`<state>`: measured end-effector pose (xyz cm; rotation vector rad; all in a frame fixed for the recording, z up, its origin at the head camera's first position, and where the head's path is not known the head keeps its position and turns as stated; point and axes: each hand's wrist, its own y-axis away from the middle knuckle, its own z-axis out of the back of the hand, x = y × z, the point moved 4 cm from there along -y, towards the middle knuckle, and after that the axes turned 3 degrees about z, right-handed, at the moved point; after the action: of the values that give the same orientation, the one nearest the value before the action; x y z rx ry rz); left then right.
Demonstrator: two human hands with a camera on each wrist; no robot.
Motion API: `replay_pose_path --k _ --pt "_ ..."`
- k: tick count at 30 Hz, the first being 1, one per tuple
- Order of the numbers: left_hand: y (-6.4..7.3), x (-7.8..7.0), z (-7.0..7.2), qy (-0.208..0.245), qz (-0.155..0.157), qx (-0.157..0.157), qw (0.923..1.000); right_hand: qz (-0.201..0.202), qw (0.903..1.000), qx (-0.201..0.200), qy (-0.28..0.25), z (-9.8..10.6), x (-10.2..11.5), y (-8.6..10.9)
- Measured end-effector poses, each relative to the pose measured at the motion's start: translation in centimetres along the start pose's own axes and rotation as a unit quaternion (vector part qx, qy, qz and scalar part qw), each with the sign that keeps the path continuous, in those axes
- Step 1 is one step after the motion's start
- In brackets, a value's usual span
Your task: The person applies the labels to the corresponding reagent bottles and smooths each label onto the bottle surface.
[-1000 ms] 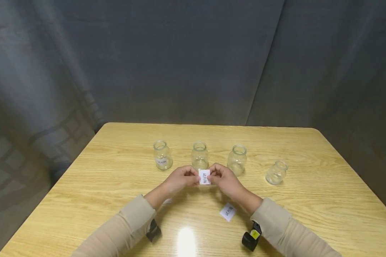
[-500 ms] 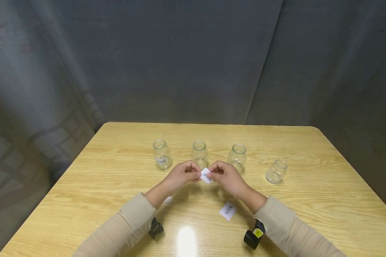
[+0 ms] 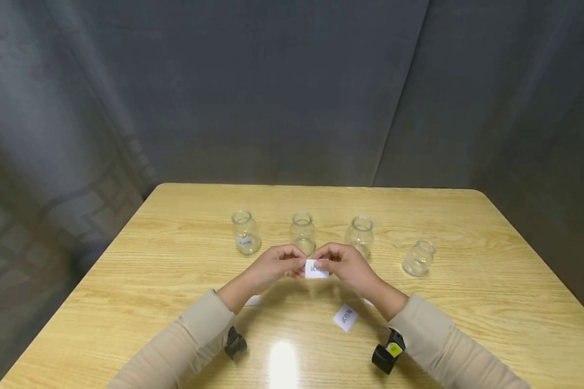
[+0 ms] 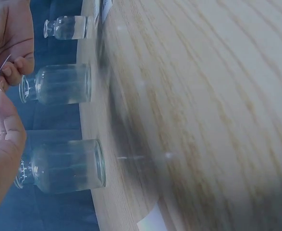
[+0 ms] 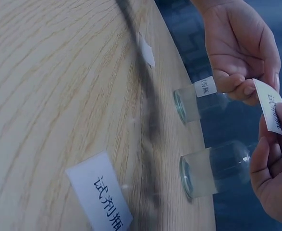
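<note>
In the head view a small white paper label [image 3: 313, 272] with handwritten characters is held level between both hands. My left hand [image 3: 274, 266] pinches its left edge between thumb and fingers. Over its right part lies the thumb of my right hand [image 3: 347, 268], fingers curled behind it. Just beyond the hands stands a clear glass jar [image 3: 302, 229]. Another glass jar [image 3: 359, 233] is partly covered by the right hand. Farther left, a glass jar [image 3: 243, 227] bears a similar label. The right wrist view shows the held label [image 5: 267, 103] face-on, raised above the table.
A smaller glass jar [image 3: 419, 258] stands at the right. A loose label [image 3: 345, 317] lies on the wooden table [image 3: 175, 227] near the right forearm. Slivers of two more white labels, one paper [image 3: 253, 300] by the left forearm and one paper [image 3: 367, 302] by the right, show beside the arms.
The held label has been turned between the fingers, from writing running vertically, through a diagonal, to writing running across. Both hands stay in nearly the same place; the jars have not moved.
</note>
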<state>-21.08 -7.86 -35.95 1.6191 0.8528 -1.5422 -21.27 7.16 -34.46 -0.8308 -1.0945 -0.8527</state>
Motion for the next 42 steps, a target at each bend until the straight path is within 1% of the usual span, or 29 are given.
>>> replay_pose_path --k 6,10,14,18,20,22,26,28,30,34,36,38,42 --pt "0.1 -0.2 0.0 0.006 0.006 0.004 1.0 0.003 0.9998 0.017 0.001 0.0 0.1 0.0" --pt "0.1 -0.3 -0.1 0.01 0.005 0.008 0.9999 0.0 0.9997 0.023 -0.005 0.0 0.0 0.0" --pt "0.1 -0.1 0.0 0.014 0.009 0.005 0.9998 -0.001 0.9997 0.025 -0.008 -0.1 -0.1 0.1" --pt "0.2 0.3 0.1 0.007 0.013 0.002 0.9999 -0.007 0.9997 0.021 -0.008 -0.2 -0.3 0.1" --pt "0.2 0.4 0.1 0.0 0.013 0.002 0.9999 -0.008 0.9999 0.007 0.003 -0.2 -0.4 0.1" --pt "0.2 0.4 0.3 -0.012 0.011 -0.006 0.9998 -0.008 0.9996 -0.017 0.019 -0.1 -0.4 0.1" --pt "0.2 0.6 0.7 -0.033 0.02 -0.035 0.9987 -0.025 0.9955 -0.07 0.058 0.2 -0.4 0.1" --pt "0.2 0.6 0.8 -0.036 0.022 -0.044 0.9981 -0.035 0.994 -0.077 0.068 0.2 -0.5 0.2" --pt "0.1 0.8 0.9 -0.032 0.022 -0.05 0.998 -0.04 0.9945 -0.069 0.068 0.0 -0.8 0.2" --pt "0.1 1.0 0.6 -0.034 0.026 -0.049 0.9979 -0.031 0.9981 -0.023 0.049 -1.0 -1.1 0.3" --pt "0.0 1.1 0.4 -0.034 0.03 -0.046 0.9979 -0.027 0.9988 -0.008 0.041 -1.4 -1.2 0.4" --pt "0.0 1.3 0.2 -0.032 0.032 -0.038 0.9982 -0.028 0.9989 -0.002 0.037 -1.7 -1.3 0.4" --pt "0.0 1.6 0.0 -0.032 0.035 -0.028 0.9985 -0.043 0.9983 -0.003 0.038 -1.9 -1.8 0.4"
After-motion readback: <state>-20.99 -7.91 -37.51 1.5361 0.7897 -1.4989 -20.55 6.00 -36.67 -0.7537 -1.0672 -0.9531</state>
